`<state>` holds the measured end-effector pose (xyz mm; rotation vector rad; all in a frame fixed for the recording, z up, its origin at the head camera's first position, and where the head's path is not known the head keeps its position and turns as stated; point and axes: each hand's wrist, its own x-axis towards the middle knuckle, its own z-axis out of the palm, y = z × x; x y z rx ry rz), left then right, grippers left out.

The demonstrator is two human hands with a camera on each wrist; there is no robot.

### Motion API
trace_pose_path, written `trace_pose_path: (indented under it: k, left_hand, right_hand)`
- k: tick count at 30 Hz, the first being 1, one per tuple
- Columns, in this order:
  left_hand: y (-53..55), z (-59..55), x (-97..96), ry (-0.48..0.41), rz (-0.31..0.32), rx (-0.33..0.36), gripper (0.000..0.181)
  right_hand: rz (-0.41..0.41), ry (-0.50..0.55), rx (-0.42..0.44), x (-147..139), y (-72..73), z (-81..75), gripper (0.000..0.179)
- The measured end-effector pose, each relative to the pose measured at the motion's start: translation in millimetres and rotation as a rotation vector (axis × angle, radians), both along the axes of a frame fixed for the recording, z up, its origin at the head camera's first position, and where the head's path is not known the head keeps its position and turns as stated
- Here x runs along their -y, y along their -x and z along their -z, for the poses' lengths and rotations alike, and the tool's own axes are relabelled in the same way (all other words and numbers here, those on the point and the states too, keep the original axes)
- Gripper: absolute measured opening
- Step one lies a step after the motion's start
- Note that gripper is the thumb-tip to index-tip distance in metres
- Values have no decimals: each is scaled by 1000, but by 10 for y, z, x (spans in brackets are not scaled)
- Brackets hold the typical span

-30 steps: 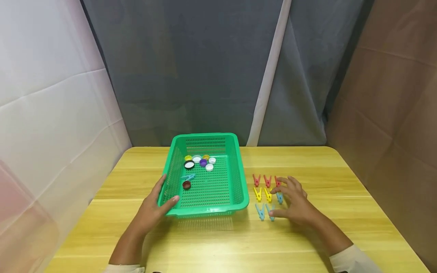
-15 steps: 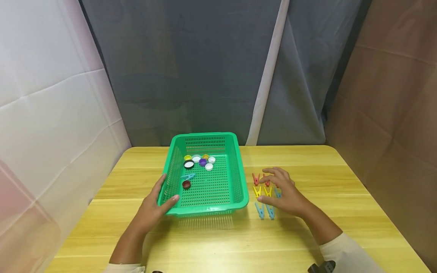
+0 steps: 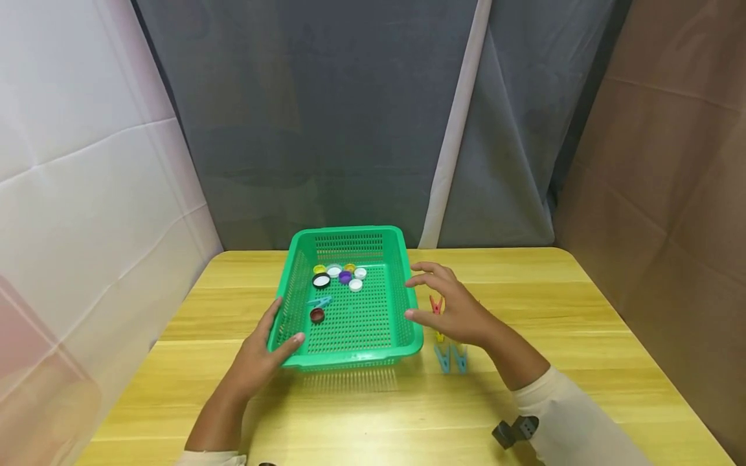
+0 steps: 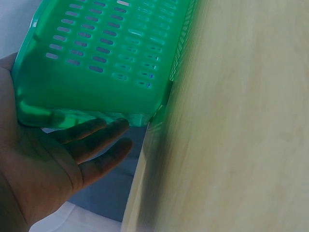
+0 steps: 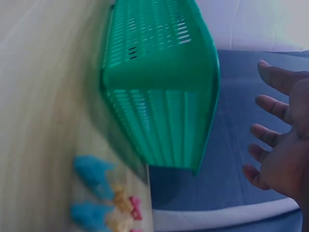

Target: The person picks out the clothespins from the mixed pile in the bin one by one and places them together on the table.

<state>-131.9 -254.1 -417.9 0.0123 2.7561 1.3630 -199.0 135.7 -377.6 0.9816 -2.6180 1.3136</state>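
A green plastic basket (image 3: 408, 323) holds several bottle caps, including a purple cap (image 3: 346, 277) and a brown cap (image 3: 317, 315), and one blue clothespin (image 3: 320, 301). My left hand (image 3: 259, 356) grips its left rim near the front corner, thumb over the edge and fingers outside. My right hand (image 3: 451, 307) hovers by the basket's right rim, fingers spread. The right wrist view shows nothing in that hand (image 5: 285, 135). Below it on the table lie a red clothespin (image 3: 436, 304), a yellow clothespin (image 3: 440, 336) and two more blue clothespins (image 3: 460, 359); the hand hides others.
The wooden table (image 3: 361, 414) extends around the basket. A grey curtain (image 3: 326, 129) hangs behind it, with a white cloth (image 3: 105, 181) at the left and a brown cloth (image 3: 664, 194) at the right. A small dark device (image 3: 515, 432) sits at the right sleeve.
My right hand has moved left from over the clothespins to the basket's right rim. My left hand and the basket have stayed almost in place.
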Motion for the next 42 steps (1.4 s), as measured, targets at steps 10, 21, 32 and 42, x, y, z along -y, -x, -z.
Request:
trace_pose_path:
  k: [10,21,32,42]
  left_hand:
    - [10,2,30,1,0,-7,98]
    - [0,24,27,-12,-4,-4,97]
    - [3,39,41,-11,4,-10,96]
    - [3,37,4,-14,9,-21,95]
  right_hand:
    - [-81,33,61,477,252,-245,53]
    - [-146,27,161,969,479,-461,54]
    - [-135,11,298,1333,594,-506,54]
    - [-49,-60,366,1528,731,-389,49]
